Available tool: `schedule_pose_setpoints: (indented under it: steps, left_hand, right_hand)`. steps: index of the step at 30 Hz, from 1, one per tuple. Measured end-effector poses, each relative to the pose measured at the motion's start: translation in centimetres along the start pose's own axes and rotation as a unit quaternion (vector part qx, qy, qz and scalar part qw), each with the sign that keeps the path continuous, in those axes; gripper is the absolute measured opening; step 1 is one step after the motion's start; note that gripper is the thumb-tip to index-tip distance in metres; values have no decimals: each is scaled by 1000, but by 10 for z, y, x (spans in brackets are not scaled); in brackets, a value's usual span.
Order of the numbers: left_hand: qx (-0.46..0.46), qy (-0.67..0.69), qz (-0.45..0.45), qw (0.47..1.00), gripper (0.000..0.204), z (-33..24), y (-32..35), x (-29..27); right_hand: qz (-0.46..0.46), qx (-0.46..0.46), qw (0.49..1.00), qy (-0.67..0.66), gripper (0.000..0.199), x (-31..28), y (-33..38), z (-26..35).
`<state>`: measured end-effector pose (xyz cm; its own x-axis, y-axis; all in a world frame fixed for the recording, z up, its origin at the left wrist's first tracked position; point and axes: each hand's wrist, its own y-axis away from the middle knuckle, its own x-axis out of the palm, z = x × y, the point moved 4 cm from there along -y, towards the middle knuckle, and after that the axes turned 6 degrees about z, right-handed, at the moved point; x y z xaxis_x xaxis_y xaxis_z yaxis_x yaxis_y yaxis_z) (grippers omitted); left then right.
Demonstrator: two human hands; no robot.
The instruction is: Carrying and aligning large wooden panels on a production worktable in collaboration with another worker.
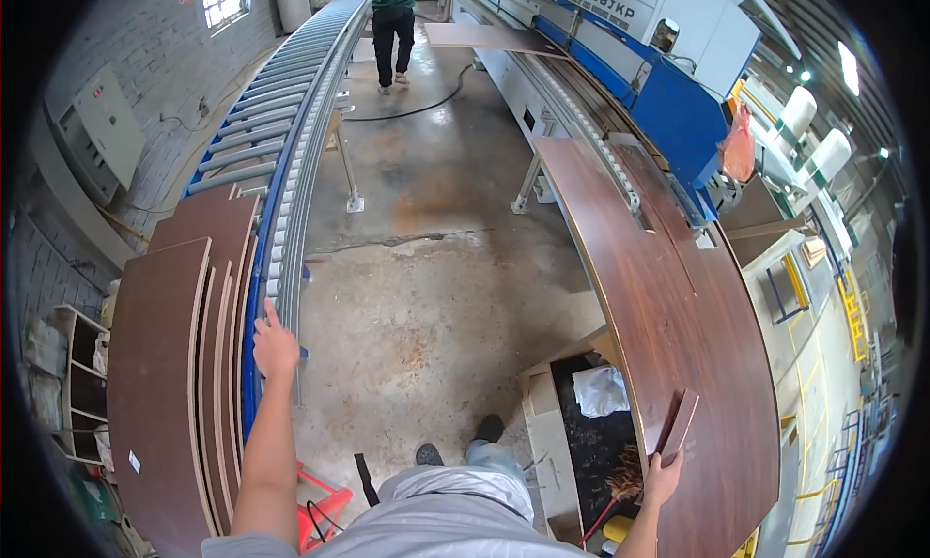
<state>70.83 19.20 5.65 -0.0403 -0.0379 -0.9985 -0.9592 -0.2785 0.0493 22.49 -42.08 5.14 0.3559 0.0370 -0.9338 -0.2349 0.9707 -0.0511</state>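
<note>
My right hand [663,479] grips the lower end of a short brown wood-grain strip [681,424], held over the long brown board surface [668,306] on the right. My left hand [277,345] rests at the near end of the roller conveyor [284,219], on or just over its side rail. Its index finger is stretched forward, and I see nothing in the hand. Beside that arm, several large brown panels [155,335] stand stacked along the conveyor's left side.
Under the right-hand surface is an open bin [581,461] with a white plastic bag [601,391]. A red stool [325,505] stands by my left leg. Farther off, a person [392,20] stands near the conveyor, and a white and blue machine [668,103] runs along the right.
</note>
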Motion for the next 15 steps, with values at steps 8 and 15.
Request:
schedule_pose_setpoints:
  steps: [8,15]
  left_hand:
    - [-13,-5,-24,1000,70,1,1,2]
    - [-25,-7,-18,1000,72,4,1,2]
  right_hand:
    - [4,-15,1000,15,63,0,4,3]
    - [7,-18,999,30,62,0,4,2]
